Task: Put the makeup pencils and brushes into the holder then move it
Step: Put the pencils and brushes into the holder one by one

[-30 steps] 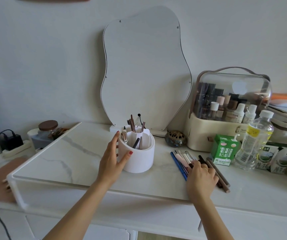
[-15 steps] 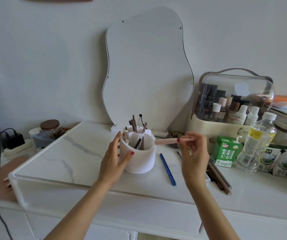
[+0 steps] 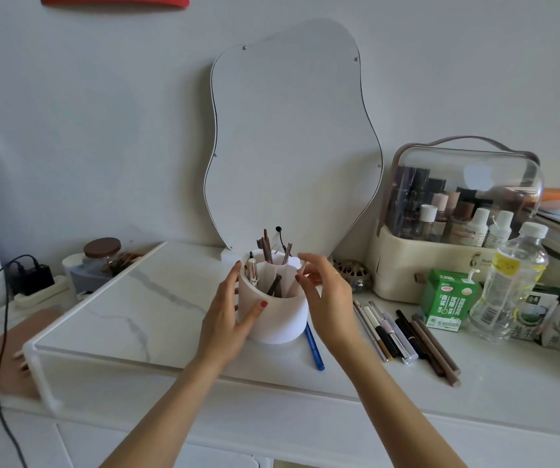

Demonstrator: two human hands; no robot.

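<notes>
The white holder (image 3: 273, 310) stands on the marble table (image 3: 130, 305), right in front of the wavy mirror (image 3: 292, 143). The left hand (image 3: 228, 314) cups the holder's left wall, fingers (image 3: 238, 271) spread up along the side, thumb pressed to the front. The right hand (image 3: 327, 292) hovers at the holder's right rim, its fingers curled and pinching the top end of a pink pencil (image 3: 299, 275) that points down into the right compartment. Most of that pencil is hidden by the hand and the wall, so how deep it sits I cannot tell.

Inside the holder: a silver tube (image 3: 252, 271) on the left, dark pencils (image 3: 274, 287) leaning in the front section, brown pencils and a thin black-tipped brush (image 3: 266, 246) sticking up at the back.

Just right of the holder's base, a blue pencil (image 3: 315, 347) lies on the table, its far end tucked behind the holder. Farther right of the holder, a loose row of pencils and brushes (image 3: 403, 336) lies flat, well clear of both hands. Beyond that row stand a green carton (image 3: 447, 300) and a clear bottle (image 3: 508, 282).
</notes>
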